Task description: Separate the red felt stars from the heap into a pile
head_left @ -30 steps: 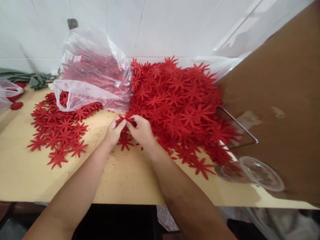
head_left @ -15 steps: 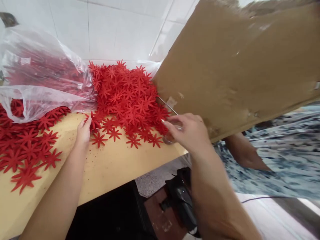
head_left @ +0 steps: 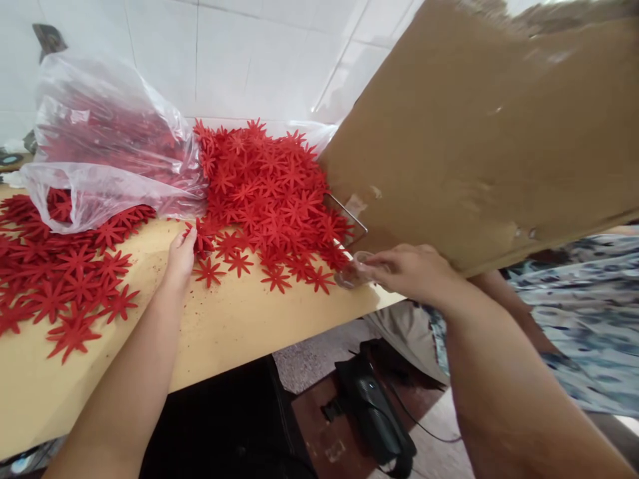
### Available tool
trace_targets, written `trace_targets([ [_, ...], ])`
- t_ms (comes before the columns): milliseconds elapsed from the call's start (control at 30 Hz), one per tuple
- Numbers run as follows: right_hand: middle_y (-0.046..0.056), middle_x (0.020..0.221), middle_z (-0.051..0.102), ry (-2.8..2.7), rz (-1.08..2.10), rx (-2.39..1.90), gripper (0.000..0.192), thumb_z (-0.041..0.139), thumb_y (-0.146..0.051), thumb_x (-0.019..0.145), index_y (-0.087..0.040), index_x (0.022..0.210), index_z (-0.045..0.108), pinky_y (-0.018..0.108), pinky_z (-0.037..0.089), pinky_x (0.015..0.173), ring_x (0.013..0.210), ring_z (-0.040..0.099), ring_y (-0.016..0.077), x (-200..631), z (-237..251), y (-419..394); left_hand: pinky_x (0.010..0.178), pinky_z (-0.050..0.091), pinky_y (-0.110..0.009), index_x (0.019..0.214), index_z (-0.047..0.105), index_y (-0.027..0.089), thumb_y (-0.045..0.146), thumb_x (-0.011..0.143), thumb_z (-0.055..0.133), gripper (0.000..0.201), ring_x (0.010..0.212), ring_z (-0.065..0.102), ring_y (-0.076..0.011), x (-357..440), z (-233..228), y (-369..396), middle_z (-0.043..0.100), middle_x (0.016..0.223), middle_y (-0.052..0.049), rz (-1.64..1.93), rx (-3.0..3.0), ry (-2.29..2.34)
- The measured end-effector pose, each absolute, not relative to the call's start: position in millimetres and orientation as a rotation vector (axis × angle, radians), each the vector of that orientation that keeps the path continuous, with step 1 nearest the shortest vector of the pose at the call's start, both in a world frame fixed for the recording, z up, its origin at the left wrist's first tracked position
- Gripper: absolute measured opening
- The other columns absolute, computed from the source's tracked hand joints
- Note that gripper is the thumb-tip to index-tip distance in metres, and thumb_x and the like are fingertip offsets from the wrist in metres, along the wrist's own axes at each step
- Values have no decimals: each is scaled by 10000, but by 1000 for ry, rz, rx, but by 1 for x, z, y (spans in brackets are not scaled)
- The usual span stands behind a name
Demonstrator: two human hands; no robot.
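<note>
A crinkled clear plastic bag (head_left: pixel 107 150) stuffed with red cut-outs sits far left against the white tiled wall (head_left: pixel 239 53). A large brown cardboard sheet (head_left: pixel 479 126) leans at right. Below the pale wooden tabletop (head_left: pixel 234 332), a black device (head_left: pixel 372 406) lies on the floor.

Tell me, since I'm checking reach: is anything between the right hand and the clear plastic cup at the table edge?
Nothing visible. The right hand already has its fingertips on the clear plastic cup, beside the red flower pile.
</note>
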State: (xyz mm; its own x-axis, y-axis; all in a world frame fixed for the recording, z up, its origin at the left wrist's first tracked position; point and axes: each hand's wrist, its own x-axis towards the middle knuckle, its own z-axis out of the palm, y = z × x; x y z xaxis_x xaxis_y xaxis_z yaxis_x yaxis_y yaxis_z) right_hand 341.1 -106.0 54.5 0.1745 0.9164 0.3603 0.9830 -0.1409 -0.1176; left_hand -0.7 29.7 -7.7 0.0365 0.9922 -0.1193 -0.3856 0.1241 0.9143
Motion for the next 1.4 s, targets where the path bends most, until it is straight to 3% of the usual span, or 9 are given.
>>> trace_targets([
  [133, 81, 628, 588, -1850, -305, -2096, 220, 525, -381, 726, -208, 640, 629, 385, 391, 664, 636, 514, 197, 299, 81, -97, 572, 461, -253, 714, 543, 157, 401, 671, 601, 254, 524, 546, -99, 3, -11, 29, 607, 613, 8, 1265, 822, 968],
  [267, 80, 779, 621, -1870, -30, -1687, 184, 517, -323, 744, -172, 765, 620, 367, 438, 725, 761, 558, 198, 214, 68, -57, 694, 462, -279, 728, 574, 150, 391, 674, 600, 249, 624, 576, -116, 3, -13, 28, 627, 657, -1, 1243, 831, 943],
  [367, 115, 921, 606, -1714, 363, -1532, 371, 631, -351, 646, -128, 939, 579, 354, 464, 729, 803, 574, 194, 154, 40, -17, 773, 454, -301, 741, 591, 141, 379, 683, 590, 245, 749, 603, -149, 1, -11, 27, 653, 720, -23, 1226, 832, 885],
  [433, 95, 883, 619, -1620, 678, -1408, 400, 655, -331, 610, -125, 940, 561, 340, 472, 730, 762, 583, 173, 128, 23, 6, 808, 447, -308, 758, 602, 137, 373, 694, 576, 245, 827, 604, -166, -1, -9, 26, 663, 762, -37, 1227, 834, 829],
  [533, 32, 746, 621, -1475, 957, -1241, 227, 626, -275, 613, -152, 792, 563, 305, 471, 693, 665, 574, 135, 109, 6, 30, 841, 436, -315, 806, 612, 143, 364, 714, 559, 245, 903, 591, -174, -2, -8, 26, 667, 821, -42, 1223, 807, 784],
  [667, -10, 663, 603, -1395, 935, -1181, 141, 608, -264, 610, -169, 710, 578, 277, 441, 637, 596, 532, 114, 106, -4, 45, 819, 436, -299, 804, 601, 140, 287, 699, 590, 182, 830, 597, -146, 1, -10, 27, 655, 765, -21, 1240, 777, 830],
  [800, -16, 661, 584, -1301, 846, -1155, 148, 583, -285, 629, -169, 719, 579, 264, 420, 625, 593, 504, 104, 113, -8, 52, 687, 441, -240, 772, 574, 130, 173, 693, 571, 90, 642, 569, -89, 2, -12, 29, 623, 678, 9, 1251, 806, 931],
  [967, -29, 647, 543, -1070, 807, -1205, 182, 594, -305, 601, -169, 712, 549, 261, 411, 626, 597, 485, 99, 130, -13, 48, 521, 404, -212, 872, 556, 141, 160, 703, 531, 171, 513, 527, -76, 1, -11, 29, 604, 666, 11, 1239, 785, 1014],
  [1400, -49, 537, 451, -1270, 681, -1271, 236, 509, -364, 732, -190, 592, 433, 235, 341, 547, 531, 410, 84, 128, -1, 35, 756, 443, -255, 863, 603, 167, 314, 658, 626, 253, 724, 576, -93, 2, -3, 21, 640, 804, 3, 1262, 826, 981],
])
